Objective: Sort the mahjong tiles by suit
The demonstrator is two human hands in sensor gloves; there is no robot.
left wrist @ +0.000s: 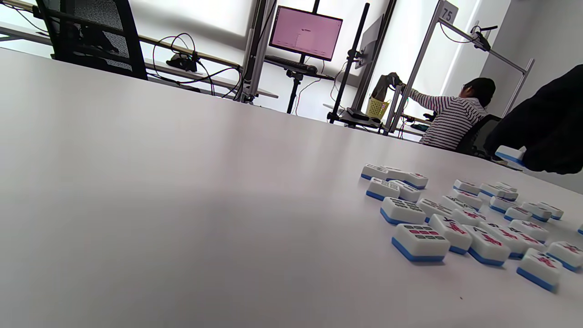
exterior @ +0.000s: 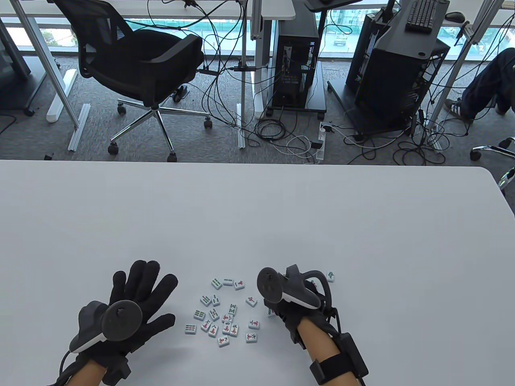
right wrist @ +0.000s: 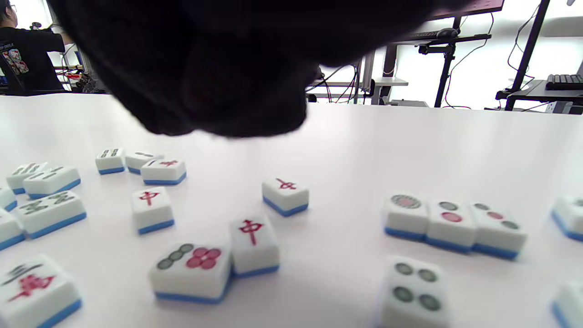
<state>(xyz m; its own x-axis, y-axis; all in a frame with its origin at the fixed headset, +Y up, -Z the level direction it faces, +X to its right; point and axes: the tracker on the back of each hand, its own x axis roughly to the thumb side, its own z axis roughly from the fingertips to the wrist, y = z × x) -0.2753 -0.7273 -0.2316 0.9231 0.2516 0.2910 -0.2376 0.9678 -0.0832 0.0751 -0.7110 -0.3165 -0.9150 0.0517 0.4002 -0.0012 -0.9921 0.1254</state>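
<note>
We see a wide white desk with a loose scatter of small white mahjong tiles with blue backs lying face up close to its near edge, about midway along it. Green bamboo faces sit mostly on the scatter's left and far side, red character faces nearer its middle and right.

Our left hand in its black sensor glove rests flat on the desk just left of the scatter, fingers spread wide, gripping nothing and touching no tile; the grey tracker sits on its back.

Our right hand in a matching black glove hovers at the scatter's right side. From above its tracker hides the fingers, and in the right wrist view only a dark blurred mass of glove hangs over the tiles, so we cannot tell whether it holds one.

That same wrist view shows a row of three circle-suit tiles set edge to edge on the desk right of the scatter, with a four-circle tile nearer the camera. A single tile with a green mark lies just beyond the right hand, apart from the scatter.
</note>
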